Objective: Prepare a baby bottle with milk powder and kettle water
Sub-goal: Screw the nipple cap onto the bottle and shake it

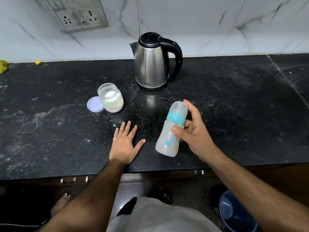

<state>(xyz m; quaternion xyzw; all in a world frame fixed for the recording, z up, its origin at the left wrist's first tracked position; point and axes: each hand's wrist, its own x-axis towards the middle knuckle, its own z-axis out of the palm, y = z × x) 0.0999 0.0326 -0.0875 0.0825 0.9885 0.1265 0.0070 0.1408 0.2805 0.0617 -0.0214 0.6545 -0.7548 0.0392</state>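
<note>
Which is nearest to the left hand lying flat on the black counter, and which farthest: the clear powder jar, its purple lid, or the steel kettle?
Measured from the left hand:
1. Clear plastic jar of white powder, up and slightly left of the fingertips.
2. Round purple lid, against the jar's left side, nearly as close.
3. Stainless steel kettle with black handle, at the back near the wall.

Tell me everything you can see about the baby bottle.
The bottle is frosted, translucent plastic with a teal collar, a clear dome cap on top and small teal prints on its body. It looks cloudy white inside; I cannot tell how full it is. It is tilted, cap pointing up and away, base toward the counter's front edge. The right hand grips its middle, thumb across the front. Nothing else touches it.
</note>
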